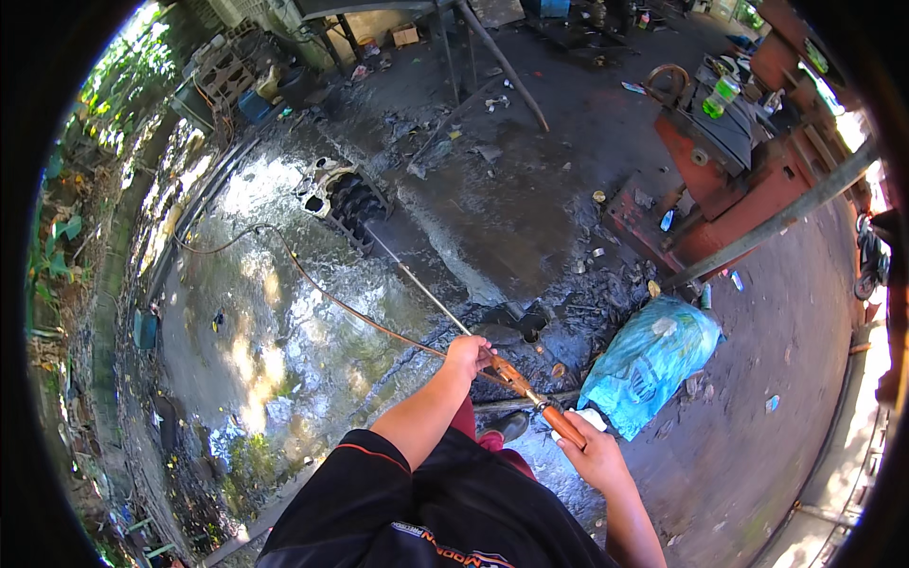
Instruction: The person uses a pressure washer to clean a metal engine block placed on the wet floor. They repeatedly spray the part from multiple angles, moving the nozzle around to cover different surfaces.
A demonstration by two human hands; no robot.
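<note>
Both hands are closed tight on a long spray wand, the left hand at its middle, the right hand on its orange handle, pointing at an engine block on the wet floor.

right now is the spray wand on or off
On: a thin jet runs from the wand to the engine block, and the floor is wet.

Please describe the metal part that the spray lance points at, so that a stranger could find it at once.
Start at the wet concrete floor in front of the person. Follow the long thin spray lance up from the left hand to its tip. There lies a dark metal engine block, the only object with a row of round openings.
</note>
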